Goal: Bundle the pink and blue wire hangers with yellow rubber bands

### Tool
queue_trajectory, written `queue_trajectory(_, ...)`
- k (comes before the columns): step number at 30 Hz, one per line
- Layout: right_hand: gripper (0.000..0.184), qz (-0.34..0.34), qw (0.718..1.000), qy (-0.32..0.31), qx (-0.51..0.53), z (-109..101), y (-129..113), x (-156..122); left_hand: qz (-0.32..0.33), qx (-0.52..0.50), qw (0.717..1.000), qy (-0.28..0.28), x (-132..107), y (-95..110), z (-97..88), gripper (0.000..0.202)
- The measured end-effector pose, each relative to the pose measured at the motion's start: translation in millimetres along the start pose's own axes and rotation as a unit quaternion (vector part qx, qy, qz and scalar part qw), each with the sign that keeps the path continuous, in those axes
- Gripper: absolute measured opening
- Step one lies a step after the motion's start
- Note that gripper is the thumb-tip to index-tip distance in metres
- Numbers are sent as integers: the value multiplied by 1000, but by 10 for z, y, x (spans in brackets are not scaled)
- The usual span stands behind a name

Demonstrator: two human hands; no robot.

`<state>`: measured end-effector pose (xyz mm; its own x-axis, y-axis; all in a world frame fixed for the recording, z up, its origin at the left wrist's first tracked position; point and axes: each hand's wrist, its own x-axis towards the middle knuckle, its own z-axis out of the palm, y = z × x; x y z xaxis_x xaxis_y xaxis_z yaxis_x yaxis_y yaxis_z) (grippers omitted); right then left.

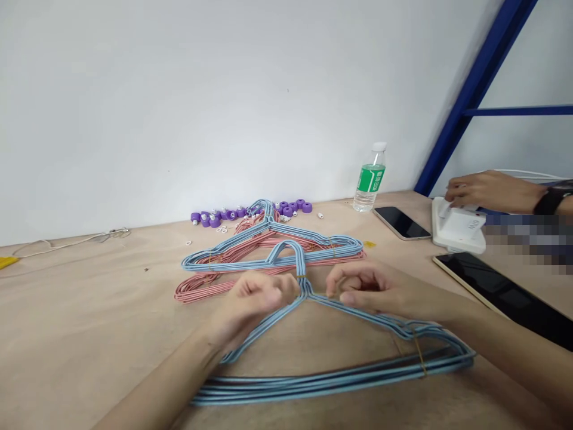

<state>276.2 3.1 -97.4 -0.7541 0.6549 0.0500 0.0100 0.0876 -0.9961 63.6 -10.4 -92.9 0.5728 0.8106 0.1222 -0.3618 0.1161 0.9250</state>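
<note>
A bundle of light-blue wire hangers (331, 382) lies flat in front of me, hooks pointing away. A thin yellowish rubber band (421, 352) wraps its right corner, and another crosses the neck below the hooks. My left hand (257, 298) is closed just left of the neck, knuckles up; anything in its fingers is hidden. On the other side, my right hand (371, 286) hovers over the right shoulder of the bundle with its fingers curled toward the thumb. Whatever it may pinch is too small and blurred to name.
Behind lie banded blue hangers (233, 266) on pink hangers (197, 289), and several purple caps (215, 221). Right are a water bottle (370, 182), a phone (401, 223), a larger phone (487, 283), and another person's hand (496, 190) on a white device (461, 227).
</note>
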Motion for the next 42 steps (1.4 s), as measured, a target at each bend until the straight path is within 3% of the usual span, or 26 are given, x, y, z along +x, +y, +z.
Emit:
queue_trajectory(3,20,-46,976,125,-171,44,36,23,55,-210,968,122,17,41,11,27)
queue_trajectory(5,15,-92,944,186,-259,127,64,23,65,-256,945,194,40,38,3,8)
queue_trajectory(7,11,-130,915,172,-341,224,79,2,69,-234,940,238,61,16,-2,10)
queue_trajectory(9,12,-154,902,115,-388,309,76,-33,63,-191,947,251,68,-15,14,21)
queue_trajectory(14,8,-140,928,58,-340,394,40,-95,38,23,963,265,-6,-110,156,32)
queue_trajectory(16,6,-123,949,60,-284,394,30,-98,22,120,965,232,-52,-156,206,43)
queue_trajectory(19,6,-82,978,71,-176,396,14,-90,-16,189,974,126,-92,-213,230,55)
queue_trajectory(22,13,-44,993,66,-90,399,3,-82,-27,239,969,63,-88,-228,206,33)
queue_trajectory(24,12,-39,994,49,-94,394,7,-82,-37,264,961,69,-73,-214,181,15)
queue_trajectory(28,10,-48,988,30,-143,380,28,-84,-32,308,945,107,-53,-162,139,10)
queue_trajectory(33,13,-45,992,79,-87,393,35,-74,-18,364,930,50,-64,-99,134,12)
queue_trajectory(35,16,-45,995,81,-33,397,36,-68,-24,349,937,15,-77,-77,146,14)
queue_trajectory(39,23,-57,994,47,84,359,71,-46,-20,166,985,-44,-112,-39,150,21)
queue_trajectory(42,23,-70,989,56,122,293,135,-5,-2,83,994,-74,-152,-1,118,32)
